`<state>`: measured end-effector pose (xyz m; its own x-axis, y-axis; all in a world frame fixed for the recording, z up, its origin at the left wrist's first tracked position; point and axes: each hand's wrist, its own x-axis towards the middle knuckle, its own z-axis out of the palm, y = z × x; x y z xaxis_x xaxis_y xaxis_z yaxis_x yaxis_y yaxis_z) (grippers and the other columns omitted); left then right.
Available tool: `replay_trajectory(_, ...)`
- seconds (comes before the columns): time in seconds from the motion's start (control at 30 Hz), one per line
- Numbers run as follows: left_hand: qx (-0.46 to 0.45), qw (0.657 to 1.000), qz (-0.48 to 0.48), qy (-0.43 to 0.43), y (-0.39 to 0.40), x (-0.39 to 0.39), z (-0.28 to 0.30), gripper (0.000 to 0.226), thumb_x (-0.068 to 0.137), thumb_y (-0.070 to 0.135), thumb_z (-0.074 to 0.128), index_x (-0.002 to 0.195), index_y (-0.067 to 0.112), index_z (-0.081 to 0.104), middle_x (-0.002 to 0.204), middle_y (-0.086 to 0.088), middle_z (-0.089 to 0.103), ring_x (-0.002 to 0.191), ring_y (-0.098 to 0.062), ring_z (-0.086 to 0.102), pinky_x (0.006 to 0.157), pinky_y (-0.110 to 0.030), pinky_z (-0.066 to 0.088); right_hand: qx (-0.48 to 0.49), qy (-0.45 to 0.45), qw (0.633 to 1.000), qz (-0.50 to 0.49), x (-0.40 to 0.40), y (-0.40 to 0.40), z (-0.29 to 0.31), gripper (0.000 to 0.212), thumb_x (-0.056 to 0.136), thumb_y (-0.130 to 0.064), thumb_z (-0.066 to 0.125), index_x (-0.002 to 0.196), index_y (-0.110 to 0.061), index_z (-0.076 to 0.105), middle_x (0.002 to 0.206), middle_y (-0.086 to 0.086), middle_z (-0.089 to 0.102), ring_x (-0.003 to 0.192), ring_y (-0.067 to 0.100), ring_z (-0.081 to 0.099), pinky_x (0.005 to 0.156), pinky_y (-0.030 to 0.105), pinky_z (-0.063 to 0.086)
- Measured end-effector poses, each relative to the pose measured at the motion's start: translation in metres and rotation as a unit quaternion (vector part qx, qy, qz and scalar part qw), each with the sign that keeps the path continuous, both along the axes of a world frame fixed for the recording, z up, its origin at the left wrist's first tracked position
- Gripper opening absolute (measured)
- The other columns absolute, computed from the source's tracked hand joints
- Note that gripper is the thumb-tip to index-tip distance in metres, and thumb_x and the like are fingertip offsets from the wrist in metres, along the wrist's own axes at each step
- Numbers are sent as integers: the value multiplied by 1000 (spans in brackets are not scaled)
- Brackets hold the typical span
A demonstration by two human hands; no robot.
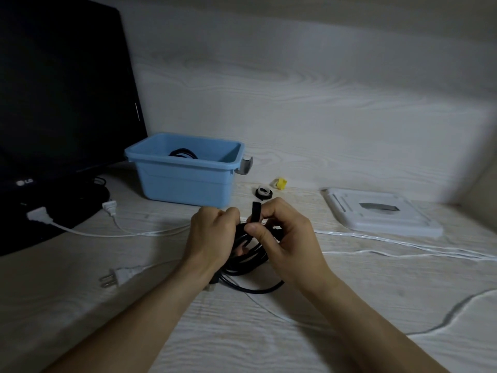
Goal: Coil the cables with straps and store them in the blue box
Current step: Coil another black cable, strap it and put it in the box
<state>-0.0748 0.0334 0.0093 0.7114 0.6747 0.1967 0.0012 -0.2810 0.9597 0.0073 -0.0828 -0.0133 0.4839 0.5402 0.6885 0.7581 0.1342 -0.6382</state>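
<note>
Strap going round the black bundle, just in front of the blue box (pixel 185 181).

Left hand (pixel 212 235) grips the coiled black cable (pixel 250 254) above the table (pixel 242 332); right hand (pixel 285 238) pinches the black strap (pixel 255 211) upright. Best to keep the loops squeezed together and pull the strap snug before fastening it. White cables (pixel 390 247) wait.

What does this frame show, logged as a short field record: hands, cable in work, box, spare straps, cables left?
left hand: grips black cable coil
right hand: pinches black strap at the coil
blue box: open, one black cable inside
spare straps: black roll, yellow roll
uncoiled: white cables across table
lid: right of box
</note>
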Motion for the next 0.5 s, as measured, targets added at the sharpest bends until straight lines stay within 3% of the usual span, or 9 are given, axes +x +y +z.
replay_trajectory(0.07, -15, 1000, -11, -5, 2, 0, 0, 31, 80, 15, 51, 63, -11, 54, 52, -17, 59, 46, -30, 62, 52, -40, 50, -6, 4, 1000, 4, 1, -1, 1, 10, 89, -22, 69, 85, -16, 63, 84, -2, 63, 77, 22, 63, 71, 44, 52)
replay_trajectory(0.13, -16, 1000, -22, 4, 6, 1, 0, 27, 68, 24, 54, 60, -3, 53, 55, -13, 56, 51, -29, 59, 54, -39, 46, -7, -7, 1000, 7, 2, -2, 3, 10, 88, -20, 70, 86, -12, 64, 85, -1, 62, 79, 18, 61, 73, 33, 50)
replay_trajectory(0.2, -38, 998, -40, 25, 12, 3, 3, 11, 55, 24, 55, 54, 13, 51, 55, -5, 48, 58, -24, 52, 59, -39, 41, -3, -1, 1000, 6, 2, -3, 4, 9, 88, -18, 70, 86, -11, 65, 84, -1, 62, 78, 15, 60, 73, 25, 47)
replay_trajectory(0.27, -101, 990, -92, 32, 13, 4, 5, 2, 53, 19, 56, 51, 18, 56, 56, -6, 53, 62, -27, 57, 63, -43, 47, 0, 28, 1000, 5, 1, -3, 4, 7, 89, -17, 70, 86, -15, 64, 81, -3, 65, 75, 14, 62, 69, 27, 50)
replay_trajectory(0.4, -161, 975, -150, 32, 20, 5, 5, 20, 66, 7, 64, 86, 11, 65, 76, -13, 63, 72, -25, 62, 66, -33, 48, 1, 47, 999, -15, 5, -3, 1, 9, 91, -16, 70, 86, -16, 63, 79, -4, 66, 74, 14, 63, 66, 34, 54)
replay_trajectory(0.5, -178, 967, -182, 32, 23, 3, 7, 10, 85, 0, 64, 89, 9, 64, 76, -11, 67, 72, -22, 64, 64, -31, 49, 1, 41, 999, -26, 7, -4, 1, 9, 91, -22, 67, 86, -17, 61, 81, -4, 64, 74, 13, 60, 65, 27, 49)
